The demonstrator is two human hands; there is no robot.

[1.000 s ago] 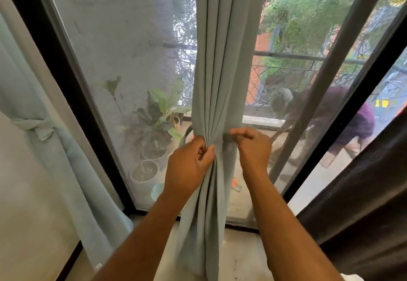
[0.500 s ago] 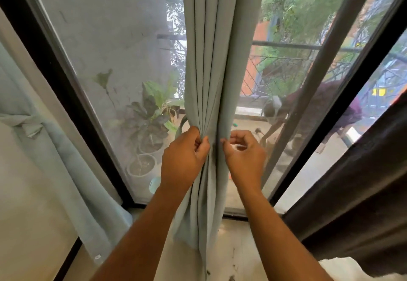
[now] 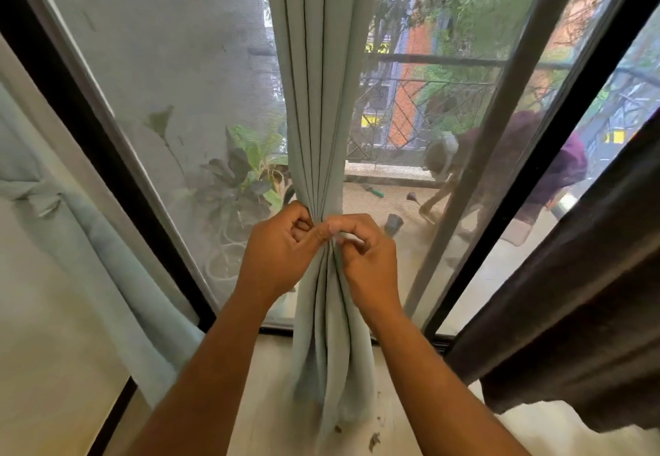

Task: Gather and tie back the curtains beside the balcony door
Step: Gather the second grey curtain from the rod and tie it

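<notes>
1. Two bare forearms reach up from the near edge and meet at the middle of a pale green curtain [image 3: 318,98], which hangs in front of the balcony door [image 3: 178,98].
2. The left hand [image 3: 278,252] has its fingers curled round the gathered pleats from the left, squeezing them into a narrow waist.
3. The right hand [image 3: 368,259] closes in from the right, thumb and fingers pinching the same bunch; whether a thin tie lies between those fingertips is hard to say.
4. The curtain's long axis runs vertically: tight folds drop from the top of the view to the hands, then flare out down to the floor [image 3: 271,395].
5. Beyond the glass, on the left, plant pots [image 3: 225,259] hold leafy green plants.
6. At far left a second pale curtain [image 3: 107,259] hangs already knotted against the wall.
7. A dark brown curtain [image 3: 578,295] fills the right side.
8. On the balcony, far right, a person in purple [image 3: 557,170] bends low.
</notes>
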